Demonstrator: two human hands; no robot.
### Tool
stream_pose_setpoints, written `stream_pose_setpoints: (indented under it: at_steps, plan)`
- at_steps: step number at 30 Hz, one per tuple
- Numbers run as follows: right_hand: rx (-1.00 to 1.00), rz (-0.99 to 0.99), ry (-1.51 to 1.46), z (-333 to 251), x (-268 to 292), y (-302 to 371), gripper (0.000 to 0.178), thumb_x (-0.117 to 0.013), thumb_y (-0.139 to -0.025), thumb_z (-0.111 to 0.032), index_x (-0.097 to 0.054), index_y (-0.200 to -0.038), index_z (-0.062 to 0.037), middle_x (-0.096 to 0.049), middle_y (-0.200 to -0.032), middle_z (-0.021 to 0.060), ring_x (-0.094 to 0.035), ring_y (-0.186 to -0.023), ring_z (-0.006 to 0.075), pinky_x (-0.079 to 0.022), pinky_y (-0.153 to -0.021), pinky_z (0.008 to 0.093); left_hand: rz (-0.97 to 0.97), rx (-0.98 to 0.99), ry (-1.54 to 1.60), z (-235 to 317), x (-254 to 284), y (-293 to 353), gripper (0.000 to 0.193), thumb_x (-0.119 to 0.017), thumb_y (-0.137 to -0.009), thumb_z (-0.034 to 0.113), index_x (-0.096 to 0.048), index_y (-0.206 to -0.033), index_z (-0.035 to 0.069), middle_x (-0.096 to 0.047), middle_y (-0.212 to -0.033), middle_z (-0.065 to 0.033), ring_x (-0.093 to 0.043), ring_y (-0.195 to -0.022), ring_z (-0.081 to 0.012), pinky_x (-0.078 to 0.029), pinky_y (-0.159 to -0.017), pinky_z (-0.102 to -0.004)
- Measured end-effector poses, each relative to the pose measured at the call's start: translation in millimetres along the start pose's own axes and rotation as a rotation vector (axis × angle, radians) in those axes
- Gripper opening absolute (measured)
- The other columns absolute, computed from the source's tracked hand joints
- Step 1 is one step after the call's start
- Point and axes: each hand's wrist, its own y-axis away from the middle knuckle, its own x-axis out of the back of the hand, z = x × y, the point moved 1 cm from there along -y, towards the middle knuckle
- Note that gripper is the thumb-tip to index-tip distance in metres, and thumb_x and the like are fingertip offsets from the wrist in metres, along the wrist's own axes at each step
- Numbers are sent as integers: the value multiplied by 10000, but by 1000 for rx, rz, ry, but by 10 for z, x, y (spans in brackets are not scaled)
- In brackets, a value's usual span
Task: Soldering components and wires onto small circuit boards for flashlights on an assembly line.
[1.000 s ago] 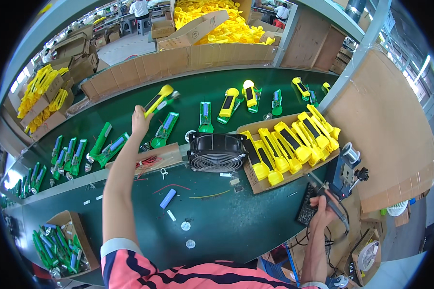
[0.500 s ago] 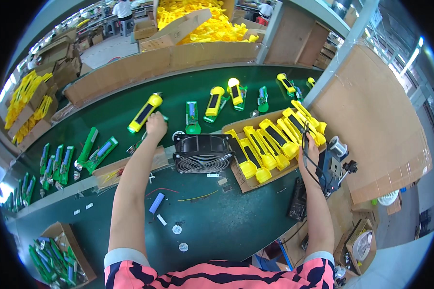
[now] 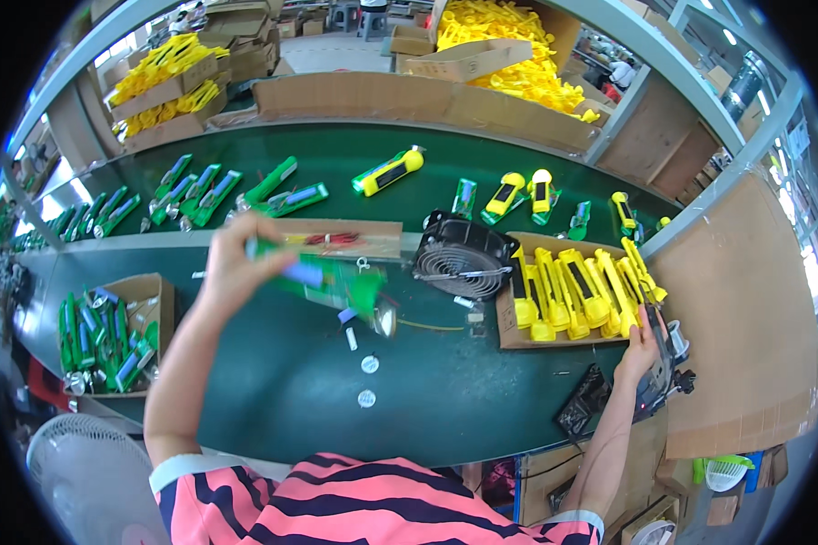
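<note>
- Evidently the left hand [image 3: 238,265] has its fingers clamped on one end of a green lamp housing [image 3: 362,287], held above the tabletop [image 3: 463,391], left of centre toward the back edge.
- Motion blurs the housing, but it looks light and stiff, probably smooth plastic; a modest, steady pinch should do.
- Best held by the green end or side walls, clear of the blue cell [image 3: 304,273] and the silver reflector [image 3: 385,320], likely the fragile part.
- The right hand [image 3: 640,350] is at the front right corner of the cardboard box [image 3: 507,325] of yellow shells [image 3: 574,289]; whether its fingers grip anything cannot be told.
</note>
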Motion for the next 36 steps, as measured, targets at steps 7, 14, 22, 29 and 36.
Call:
stream_pose_setpoints:
  at_steps: [7, 14, 22, 29, 36]
  plan:
    - [-140, -340, -341, -456, -114, 1607, 317, -505, -814, 32, -535, -1129, 15, -535, -1153, 94, -471, -1094, 176, -352, -938, 284, -89, 563, 316, 89, -815, 2025, 220, -756, -571, 60, -603, -727, 32, -566, -881, -100, -541, -843, -197, -425, -760, -295]
    - [154, -639, -73, -302, -392, 2514, 406, -600, -707, 54, -472, -1083, -34, -578, -972, 173, -559, -930, 336, -448, -800, 342, -7, -254, -312, 894, -644, 1678, 309, -718, -602, 101, -586, -876, 43, -543, -885, -84, -516, -809, -264, -415, -730, -381]
    - [336, -494, -72, -333, -453, 2670, 398, -641, -680, 5, -507, -1051, -49, -593, -974, 146, -545, -957, 379, -459, -798, 395, -584, -291, -320, 812, -1532, 1727, 189, -655, -599, 63, -609, -782, 65, -490, -825, -39, -458, -840, -228, -364, -705, -337]
    - [220, -708, -184, -403, -432, 2608, 372, -588, -756, 17, -409, -1074, -54, -633, -947, 126, -626, -851, 268, -499, -696, 315, -220, 384, 563, 704, -1287, 1713, 146, -598, -702, -75, -646, -811, 9, -579, -893, -96, -556, -820, -159, -451, -700, -263]
    - [468, -817, -184, -506, -410, 2454, 444, -694, -663, -37, -485, -1054, -76, -631, -896, 112, -622, -809, 290, -487, -771, 365, -269, -185, -380, 489, -993, 1417, 92, -651, -633, 38, -635, -712, 84, -566, -696, -17, -509, -766, -215, -375, -807, -364]
